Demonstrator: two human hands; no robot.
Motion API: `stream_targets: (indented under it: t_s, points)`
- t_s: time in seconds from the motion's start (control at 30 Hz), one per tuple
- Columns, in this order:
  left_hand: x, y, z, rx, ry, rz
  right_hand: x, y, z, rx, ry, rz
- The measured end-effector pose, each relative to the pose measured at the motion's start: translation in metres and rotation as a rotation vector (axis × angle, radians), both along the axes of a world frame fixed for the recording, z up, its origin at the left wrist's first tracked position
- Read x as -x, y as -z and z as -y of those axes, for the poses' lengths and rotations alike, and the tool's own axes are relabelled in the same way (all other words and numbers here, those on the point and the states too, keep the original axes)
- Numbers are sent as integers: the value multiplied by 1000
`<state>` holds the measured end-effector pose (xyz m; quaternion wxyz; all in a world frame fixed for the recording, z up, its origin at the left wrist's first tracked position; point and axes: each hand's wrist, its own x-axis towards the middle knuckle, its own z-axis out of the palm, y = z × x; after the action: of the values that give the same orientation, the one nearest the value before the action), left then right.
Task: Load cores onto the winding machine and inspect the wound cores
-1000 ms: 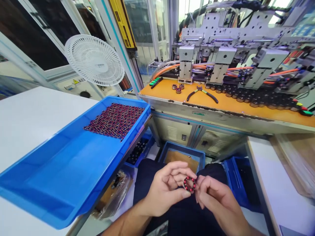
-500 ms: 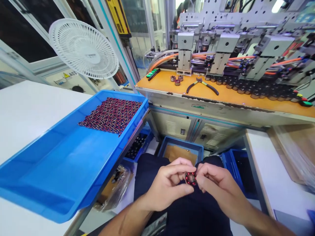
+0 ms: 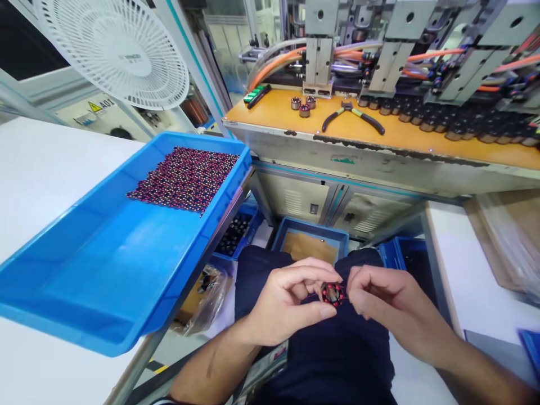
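Above my lap, my left hand (image 3: 291, 298) pinches a small round motor stator (image 3: 332, 293) between thumb and fingers. Its ring is dark, with red parts around an open centre that faces up at me. Just to the right of it, my right hand (image 3: 386, 298) is closed, thumb against curled fingers, a small gap away from the stator. A faint thin line shows between the stator and these fingertips, but what they pinch is too small to make out. To the left, a blue tray (image 3: 139, 264) holds a dense layer of similar red and dark stators (image 3: 189, 177).
On the orange bench stand several loose stators (image 3: 304, 110), cutting pliers (image 3: 352, 117) and rows of dark cylindrical parts (image 3: 458, 125), below a machine (image 3: 318, 67). A white fan (image 3: 122, 56) is at upper left. A blue bin (image 3: 343, 244) sits beyond my knees; a white table (image 3: 455, 247) is right.
My right hand has drawn away to the right from the stator, leaving a gap. The left hand still holds the stator, now turned slightly. The camera view has tilted down.
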<state>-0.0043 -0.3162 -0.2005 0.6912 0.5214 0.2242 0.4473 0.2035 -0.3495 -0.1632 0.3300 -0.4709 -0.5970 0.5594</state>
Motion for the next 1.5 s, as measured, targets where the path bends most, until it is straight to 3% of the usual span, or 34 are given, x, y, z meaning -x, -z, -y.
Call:
stream_targets:
  t_s: [0.1, 0.2, 0.37, 0.47, 0.7, 0.8, 1.13, 1.5]
  points:
    - [4, -1, 0, 23, 0, -5, -14, -3, -5, -23, -43, 47]
    - [5, 0, 1, 68, 69, 18, -20, -13, -18, -168, -57, 92]
    - [-2, -3, 5, 173, 224, -17, -2, -25, -43, -265, -290, 28]
    - [-2, -4, 7, 215, 224, -49, 7, -22, -46, -274, -361, 37]
    - [1, 3, 7, 200, 115, 19, 2, -9, -23, -224, -7, 124]
    - [-2, 3, 7, 199, 85, 59, -2, -9, -13, -144, 50, 142]
    - [-9, 2, 6, 136, 109, 101, 0, -19, -10, 98, -61, 86]
    - [-12, 1, 4, 237, 203, 252, -1, -20, -3, -22, -76, 137]
